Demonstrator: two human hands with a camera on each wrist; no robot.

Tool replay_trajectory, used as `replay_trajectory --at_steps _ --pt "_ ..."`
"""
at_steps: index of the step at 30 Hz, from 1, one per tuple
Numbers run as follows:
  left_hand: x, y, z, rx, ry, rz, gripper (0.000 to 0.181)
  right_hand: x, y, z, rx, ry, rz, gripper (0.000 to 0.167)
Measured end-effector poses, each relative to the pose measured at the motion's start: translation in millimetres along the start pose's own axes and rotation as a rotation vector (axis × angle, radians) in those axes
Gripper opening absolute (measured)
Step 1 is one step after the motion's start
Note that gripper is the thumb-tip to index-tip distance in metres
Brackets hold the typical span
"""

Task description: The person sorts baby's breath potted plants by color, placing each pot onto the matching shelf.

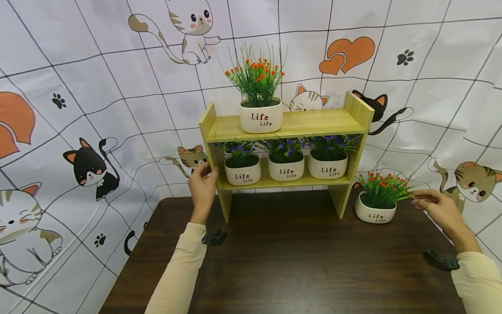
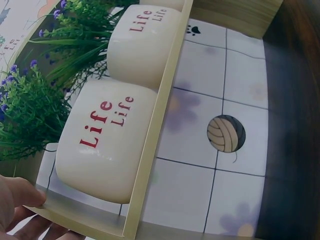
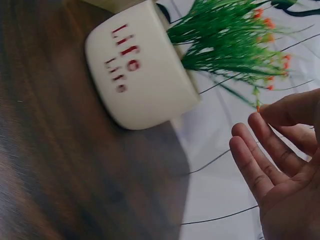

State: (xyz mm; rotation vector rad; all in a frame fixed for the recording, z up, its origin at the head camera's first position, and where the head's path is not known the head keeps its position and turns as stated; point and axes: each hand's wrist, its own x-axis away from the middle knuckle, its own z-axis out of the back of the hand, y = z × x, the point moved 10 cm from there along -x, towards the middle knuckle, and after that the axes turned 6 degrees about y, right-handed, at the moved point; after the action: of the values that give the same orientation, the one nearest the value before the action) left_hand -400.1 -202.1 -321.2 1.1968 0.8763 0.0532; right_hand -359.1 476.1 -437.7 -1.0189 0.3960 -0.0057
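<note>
My left hand (image 1: 204, 185) grips the left side panel of a two-tier wooden shelf (image 1: 313, 124). In the left wrist view the thumb (image 2: 25, 192) lies on the panel's inner side, with the other fingers beyond it. On the right, a white pot (image 1: 375, 213) marked "Life" holds a plant with orange flowers (image 1: 386, 185) and stands on the table. My right hand (image 1: 441, 211) pinches the tip of one flower stem (image 3: 258, 100) between thumb and forefinger; its other fingers are extended.
Several white pots with purple flowers, such as the middle one (image 1: 286, 170), stand on the lower tier. A pot with orange flowers (image 1: 261, 115) stands on the top tier. Behind the dark wooden table (image 1: 298, 261) is a cat-patterned wall covering (image 1: 157, 126).
</note>
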Motion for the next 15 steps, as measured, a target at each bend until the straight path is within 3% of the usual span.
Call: replay_trajectory --at_steps 5,10,15 --pt "1.8 -1.0 -0.2 -0.009 -0.004 0.001 0.023 3.1 19.7 -17.3 0.032 -0.048 -0.023 0.016" --pt "1.4 -1.5 -0.7 0.002 -0.006 -0.005 0.023 4.4 33.2 -45.8 0.112 -0.18 -0.042 0.061" --pt "-0.2 -2.0 -0.6 -0.006 -0.003 0.002 0.023 6.6 42.7 -74.6 0.039 -0.262 -0.117 0.096"
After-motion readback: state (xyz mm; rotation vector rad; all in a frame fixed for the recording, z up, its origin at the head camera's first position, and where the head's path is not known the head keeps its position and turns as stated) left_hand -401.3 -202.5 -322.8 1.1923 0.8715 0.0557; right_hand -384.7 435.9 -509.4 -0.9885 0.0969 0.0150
